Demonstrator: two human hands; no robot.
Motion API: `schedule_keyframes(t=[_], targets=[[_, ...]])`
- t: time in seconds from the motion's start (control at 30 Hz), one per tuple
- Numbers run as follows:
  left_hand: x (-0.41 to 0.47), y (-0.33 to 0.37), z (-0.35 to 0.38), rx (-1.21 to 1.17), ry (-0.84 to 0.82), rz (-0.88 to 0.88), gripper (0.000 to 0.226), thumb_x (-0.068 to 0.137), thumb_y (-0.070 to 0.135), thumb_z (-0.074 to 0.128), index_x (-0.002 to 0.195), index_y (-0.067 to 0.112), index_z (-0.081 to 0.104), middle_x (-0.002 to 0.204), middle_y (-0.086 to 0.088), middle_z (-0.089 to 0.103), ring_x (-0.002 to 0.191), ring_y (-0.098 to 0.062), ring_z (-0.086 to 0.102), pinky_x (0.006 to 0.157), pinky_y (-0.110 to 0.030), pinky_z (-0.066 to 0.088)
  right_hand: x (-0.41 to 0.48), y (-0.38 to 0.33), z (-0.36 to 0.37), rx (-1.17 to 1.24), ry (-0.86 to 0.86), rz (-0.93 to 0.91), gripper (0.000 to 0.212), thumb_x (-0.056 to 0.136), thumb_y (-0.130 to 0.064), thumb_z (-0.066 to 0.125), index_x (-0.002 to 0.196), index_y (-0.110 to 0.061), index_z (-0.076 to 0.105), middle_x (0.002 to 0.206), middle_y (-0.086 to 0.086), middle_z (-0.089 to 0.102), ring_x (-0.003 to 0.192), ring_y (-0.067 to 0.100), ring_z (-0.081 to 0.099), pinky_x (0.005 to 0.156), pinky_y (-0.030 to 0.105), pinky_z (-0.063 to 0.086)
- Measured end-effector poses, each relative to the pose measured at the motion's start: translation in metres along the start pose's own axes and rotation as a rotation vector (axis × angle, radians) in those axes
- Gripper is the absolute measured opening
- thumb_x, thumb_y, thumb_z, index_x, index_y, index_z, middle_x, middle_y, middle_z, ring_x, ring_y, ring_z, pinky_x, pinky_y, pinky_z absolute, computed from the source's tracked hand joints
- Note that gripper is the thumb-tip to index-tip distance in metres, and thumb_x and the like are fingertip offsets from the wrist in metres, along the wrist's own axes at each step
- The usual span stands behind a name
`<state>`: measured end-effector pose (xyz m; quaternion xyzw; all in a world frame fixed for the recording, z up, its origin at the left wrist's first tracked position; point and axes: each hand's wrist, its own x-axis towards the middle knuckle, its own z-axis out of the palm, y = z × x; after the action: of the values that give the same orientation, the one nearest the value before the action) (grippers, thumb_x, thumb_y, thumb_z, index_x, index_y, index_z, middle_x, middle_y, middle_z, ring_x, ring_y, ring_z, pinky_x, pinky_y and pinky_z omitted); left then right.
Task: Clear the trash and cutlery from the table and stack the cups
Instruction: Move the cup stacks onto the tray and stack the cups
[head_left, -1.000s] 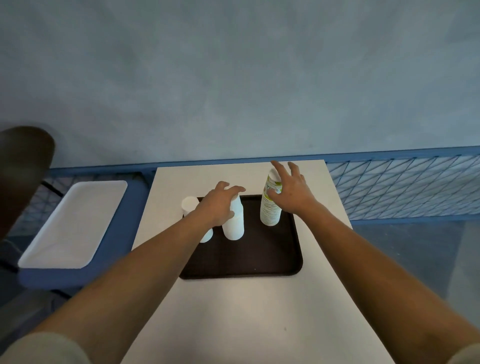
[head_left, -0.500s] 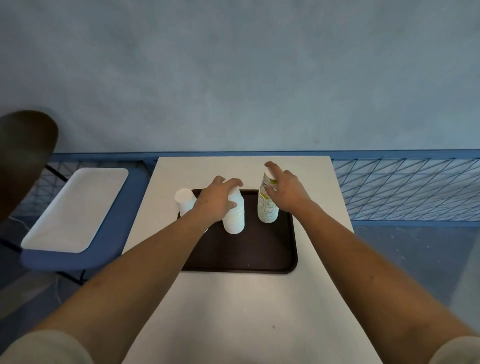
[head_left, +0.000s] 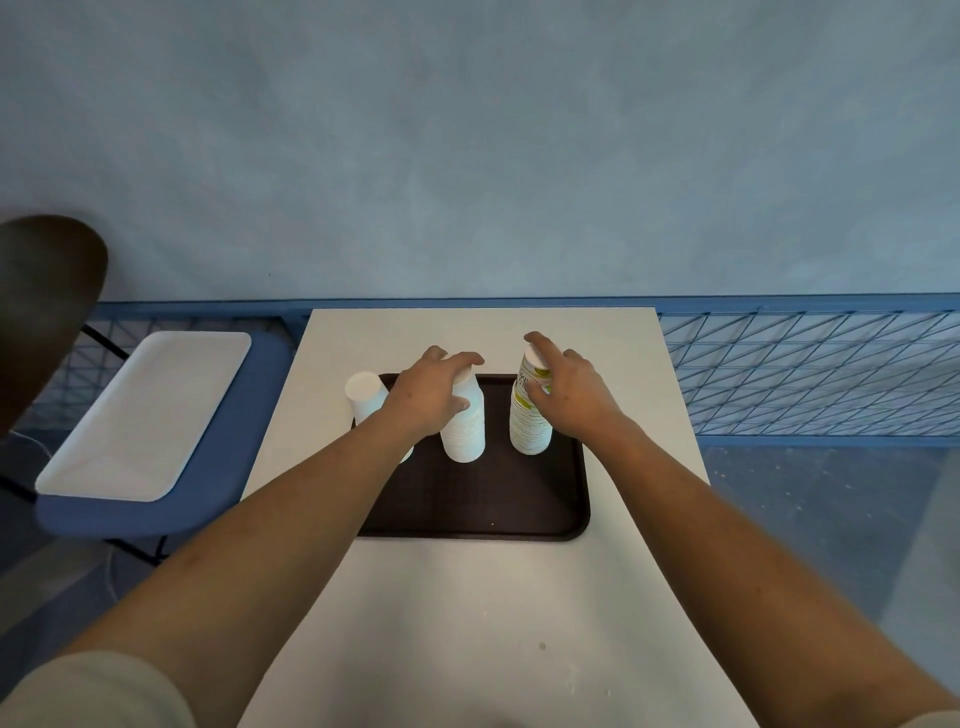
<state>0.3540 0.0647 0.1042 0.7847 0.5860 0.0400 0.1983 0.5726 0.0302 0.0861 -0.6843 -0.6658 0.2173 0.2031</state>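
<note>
Three upside-down cup stacks stand along the 12 o'clock edge of the dark tray (head_left: 467, 514), itself on the white counter (head_left: 467, 623), presumably so they travel as one load. The left hand (head_left: 428, 397) is wrapped around the plain white stack (head_left: 465, 434); the right hand (head_left: 569, 400) closes its grip on the green-printed stack (head_left: 527, 426), fingers over the top (likely steadying both). A shorter white stack (head_left: 366, 397) stands untouched at 9 o'clock. No trash or cutlery shows.
</note>
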Motion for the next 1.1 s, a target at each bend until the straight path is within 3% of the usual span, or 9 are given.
schedule_keyframes(t=[0.6, 1.1], targets=[[-0.001, -0.003, -0.004, 0.003, -0.028, 0.041, 0.063, 0.093, 0.024, 0.072, 0.147, 0.045, 0.047, 0.138, -0.005, 0.049, 0.121, -0.029, 0.057, 0.082, -0.032, 0.042, -0.017, 0.004, 0.002, -0.014, 0.009, -0.022, 0.064, 0.098, -0.033, 0.06, 0.15, -0.045, 0.025, 0.117, 0.012, 0.058, 0.102, 0.034, 0.062, 0.084, 0.044, 0.057], [-0.004, -0.003, -0.003, -0.003, -0.033, 0.061, 0.064, 0.095, 0.021, 0.07, 0.149, 0.045, 0.046, 0.144, -0.006, 0.046, 0.125, -0.03, 0.056, 0.09, -0.037, 0.047, -0.021, 0.004, 0.002, -0.008, 0.008, -0.022, 0.064, 0.099, -0.031, 0.059, 0.151, -0.045, 0.025, 0.121, 0.012, 0.058, 0.105, 0.034, 0.063, 0.085, 0.043, 0.057]])
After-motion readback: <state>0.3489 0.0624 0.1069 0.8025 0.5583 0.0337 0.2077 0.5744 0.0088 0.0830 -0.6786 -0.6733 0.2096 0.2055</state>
